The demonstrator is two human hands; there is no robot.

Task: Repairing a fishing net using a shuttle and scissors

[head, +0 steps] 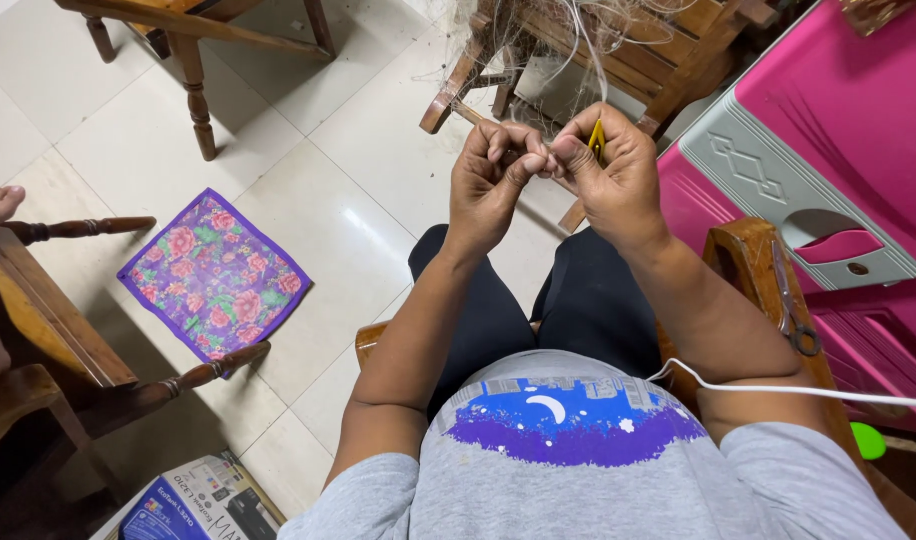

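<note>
Two hands pinched together over fine netting, seated at a wooden chair.

The left hand [490, 180] is closed, fingertips nipping pale thread [590, 50] that runs up to the tangled net [538, 30] draped on the chair ahead [668, 55]. The right hand [613, 170] is closed around a slim yellow tool [598, 140], held just beside the left fingertips. Risk noted: the strands are thin and crowded, so a slack pinch could let the thread slip or snag a neighbouring strand. Scissors [790, 300] rest on the armrest [753, 260], near the right elbow; a nudge could knock them off.
</note>
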